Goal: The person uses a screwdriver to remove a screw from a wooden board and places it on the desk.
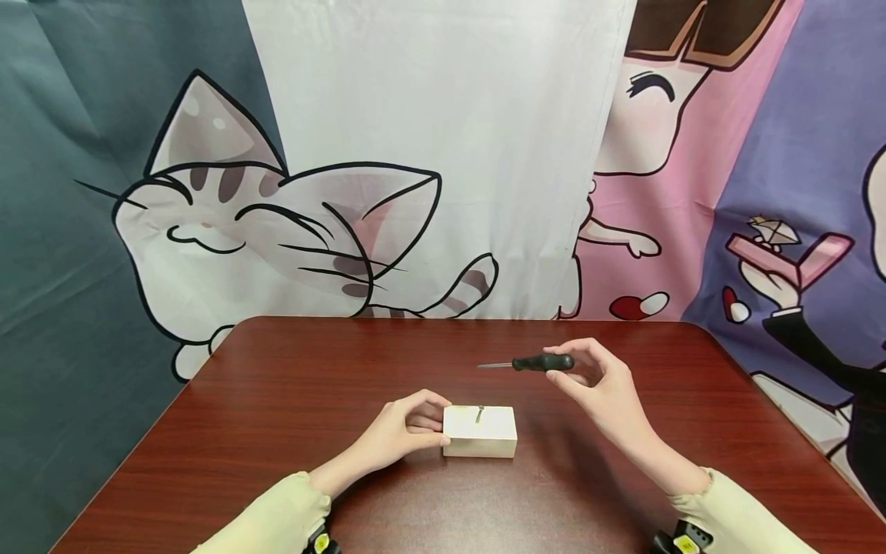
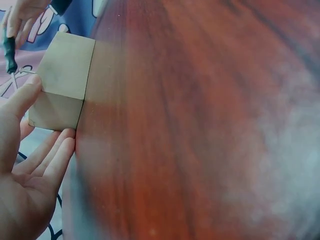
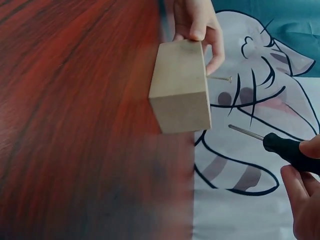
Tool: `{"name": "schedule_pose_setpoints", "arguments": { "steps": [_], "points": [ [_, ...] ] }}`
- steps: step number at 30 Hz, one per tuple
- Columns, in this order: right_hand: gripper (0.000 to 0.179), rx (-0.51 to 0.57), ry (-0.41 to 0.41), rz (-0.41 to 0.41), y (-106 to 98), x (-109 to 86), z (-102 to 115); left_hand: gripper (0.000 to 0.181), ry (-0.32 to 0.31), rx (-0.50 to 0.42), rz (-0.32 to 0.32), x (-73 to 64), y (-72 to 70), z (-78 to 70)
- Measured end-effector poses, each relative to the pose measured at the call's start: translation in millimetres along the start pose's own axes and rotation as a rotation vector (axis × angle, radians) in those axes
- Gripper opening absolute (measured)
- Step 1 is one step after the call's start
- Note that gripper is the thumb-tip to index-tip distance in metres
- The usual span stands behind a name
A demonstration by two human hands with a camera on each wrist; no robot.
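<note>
A pale wooden block lies on the table with a screw standing up out of its top face. My left hand grips the block's left end, thumb at the front and fingers around the far side. Above and to the right, my right hand holds a screwdriver by its dark handle, the shaft pointing left and nearly level. In the right wrist view the screwdriver's tip stands apart from the screw. The left wrist view shows my left thumb pressed at the block's edge.
The reddish-brown wooden table has rounded far corners. Behind it hangs a cloth backdrop printed with a cartoon cat and figures. Pale sleeves cover my forearms, and a device is strapped on each wrist.
</note>
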State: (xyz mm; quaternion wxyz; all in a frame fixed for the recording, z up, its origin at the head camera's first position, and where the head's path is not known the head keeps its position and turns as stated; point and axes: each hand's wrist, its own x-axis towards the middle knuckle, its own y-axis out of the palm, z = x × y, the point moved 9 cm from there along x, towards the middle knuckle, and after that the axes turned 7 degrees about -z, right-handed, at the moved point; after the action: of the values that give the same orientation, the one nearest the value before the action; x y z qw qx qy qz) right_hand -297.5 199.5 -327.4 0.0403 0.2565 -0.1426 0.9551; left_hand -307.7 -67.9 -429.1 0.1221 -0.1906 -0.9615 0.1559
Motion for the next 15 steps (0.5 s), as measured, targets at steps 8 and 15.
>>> {"name": "schedule_pose_setpoints", "arguments": {
  "steps": [8, 15],
  "points": [
    [0.025, -0.14, 0.055, 0.037, -9, -12.5, -20, 0.045, -0.003, 0.008, 0.002, -1.2, -0.1, 0.9],
    [0.024, -0.235, 0.062, 0.063, -17, -21.7, -32, 0.045, 0.013, -0.002, -0.001, -0.3, 0.6, -0.2]
  ]
}}
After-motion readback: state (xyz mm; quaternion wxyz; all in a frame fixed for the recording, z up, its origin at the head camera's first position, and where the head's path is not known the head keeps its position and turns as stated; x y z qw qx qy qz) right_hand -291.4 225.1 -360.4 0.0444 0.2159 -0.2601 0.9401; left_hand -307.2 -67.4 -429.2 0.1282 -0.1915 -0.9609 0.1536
